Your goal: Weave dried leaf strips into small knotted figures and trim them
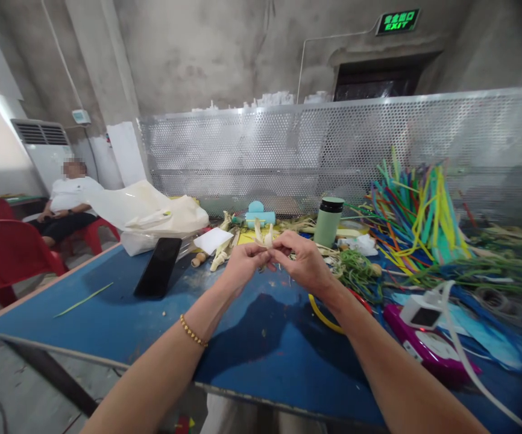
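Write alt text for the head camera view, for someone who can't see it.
A person's left hand and right hand pinch a pale husk-like piece over a blue table. A black smartphone lies at left; a green tumbler and multicolored strips are at right, before a perforated metal panel.

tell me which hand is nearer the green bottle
Right. The right hand is just left of the green bottle; the left hand is farther left, beyond the right one.
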`<action>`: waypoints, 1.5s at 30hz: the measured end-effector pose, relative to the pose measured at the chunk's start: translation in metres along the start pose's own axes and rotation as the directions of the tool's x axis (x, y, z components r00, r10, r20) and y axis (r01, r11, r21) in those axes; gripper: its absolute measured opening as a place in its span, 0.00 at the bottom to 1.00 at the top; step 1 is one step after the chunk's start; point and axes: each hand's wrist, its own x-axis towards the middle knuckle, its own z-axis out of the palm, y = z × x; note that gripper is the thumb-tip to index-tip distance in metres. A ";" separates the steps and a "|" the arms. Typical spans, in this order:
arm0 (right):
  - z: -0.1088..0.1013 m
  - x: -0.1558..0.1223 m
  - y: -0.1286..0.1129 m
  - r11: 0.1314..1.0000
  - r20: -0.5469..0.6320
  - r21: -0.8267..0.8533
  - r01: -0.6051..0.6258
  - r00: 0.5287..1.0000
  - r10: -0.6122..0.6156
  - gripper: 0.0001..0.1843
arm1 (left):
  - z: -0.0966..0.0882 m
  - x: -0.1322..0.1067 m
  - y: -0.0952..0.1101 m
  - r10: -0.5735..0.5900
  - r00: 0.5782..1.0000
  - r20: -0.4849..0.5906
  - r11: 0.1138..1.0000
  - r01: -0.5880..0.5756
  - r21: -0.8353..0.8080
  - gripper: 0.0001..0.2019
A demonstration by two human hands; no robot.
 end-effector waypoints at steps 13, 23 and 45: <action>0.000 0.001 0.002 0.991 -0.130 0.136 -0.002 0.991 0.019 0.06 | -0.001 -0.001 0.002 0.028 1.000 -0.013 0.984 -0.030 -0.178 0.08; -0.004 0.002 0.005 0.993 -0.059 0.026 0.112 0.992 -0.110 0.06 | -0.005 -0.001 0.006 -0.054 0.995 0.078 0.957 0.074 -0.282 0.15; -0.007 0.002 0.003 0.921 0.136 0.235 -0.310 0.949 0.284 0.08 | -0.003 -0.002 0.011 -0.109 0.994 0.022 0.905 0.109 -0.410 0.09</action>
